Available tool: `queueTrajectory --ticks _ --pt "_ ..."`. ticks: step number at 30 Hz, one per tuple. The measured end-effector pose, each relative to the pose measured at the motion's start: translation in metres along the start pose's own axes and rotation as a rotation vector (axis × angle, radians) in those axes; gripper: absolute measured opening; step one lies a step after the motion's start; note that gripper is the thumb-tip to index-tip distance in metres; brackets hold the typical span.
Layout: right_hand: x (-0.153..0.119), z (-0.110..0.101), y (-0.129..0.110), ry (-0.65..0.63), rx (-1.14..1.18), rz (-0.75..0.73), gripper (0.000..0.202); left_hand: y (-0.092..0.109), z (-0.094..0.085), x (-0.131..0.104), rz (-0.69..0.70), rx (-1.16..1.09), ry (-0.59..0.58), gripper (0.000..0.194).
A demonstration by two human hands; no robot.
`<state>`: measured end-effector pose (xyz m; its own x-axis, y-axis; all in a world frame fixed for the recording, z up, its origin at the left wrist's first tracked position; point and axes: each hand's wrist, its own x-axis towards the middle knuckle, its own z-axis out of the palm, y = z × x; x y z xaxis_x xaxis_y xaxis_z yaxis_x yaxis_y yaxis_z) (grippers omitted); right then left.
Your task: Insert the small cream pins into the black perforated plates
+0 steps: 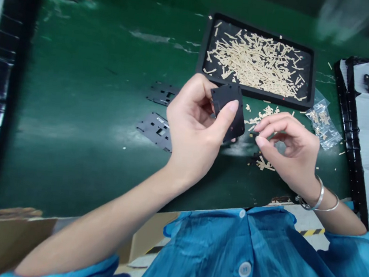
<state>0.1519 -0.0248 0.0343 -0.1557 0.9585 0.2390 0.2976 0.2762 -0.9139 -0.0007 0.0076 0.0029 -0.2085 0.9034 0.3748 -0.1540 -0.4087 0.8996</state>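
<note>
Head view: left hand [194, 126] pinches a black plastic plate [229, 112] by its edges, held above the green table [73, 121]. Plate looks light, thin, stiff; edges seem the best hold. Right hand [290, 148] just beside it, thumb and forefinger nearly together, holding nothing I can make out, over loose tan strips [267, 114].

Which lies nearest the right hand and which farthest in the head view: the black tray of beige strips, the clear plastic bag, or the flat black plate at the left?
1. Clear plastic bag, just right of the right hand.
2. Black tray of beige strips, beyond it.
3. Flat black plate, far left.
</note>
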Motion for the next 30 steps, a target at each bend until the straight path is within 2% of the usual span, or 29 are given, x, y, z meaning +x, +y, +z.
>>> queueTrajectory --ticks 3,7,12,30 --pt "0.002 -0.001 0.001 0.002 0.061 0.107 0.011 -0.008 -0.002 0.003 -0.063 -0.143 -0.049 0.036" --pt "0.003 0.003 0.004 0.013 0.091 0.200 0.009 -0.002 0.002 0.000 -0.174 -0.215 -0.013 0.037" --pt "0.002 0.005 0.002 0.022 0.081 0.188 0.010 0.008 0.005 -0.004 -0.155 -0.183 0.008 0.035" --pt "0.002 0.003 0.000 -0.032 0.064 0.139 0.012 0.005 0.003 -0.003 -0.155 -0.198 -0.044 0.031"
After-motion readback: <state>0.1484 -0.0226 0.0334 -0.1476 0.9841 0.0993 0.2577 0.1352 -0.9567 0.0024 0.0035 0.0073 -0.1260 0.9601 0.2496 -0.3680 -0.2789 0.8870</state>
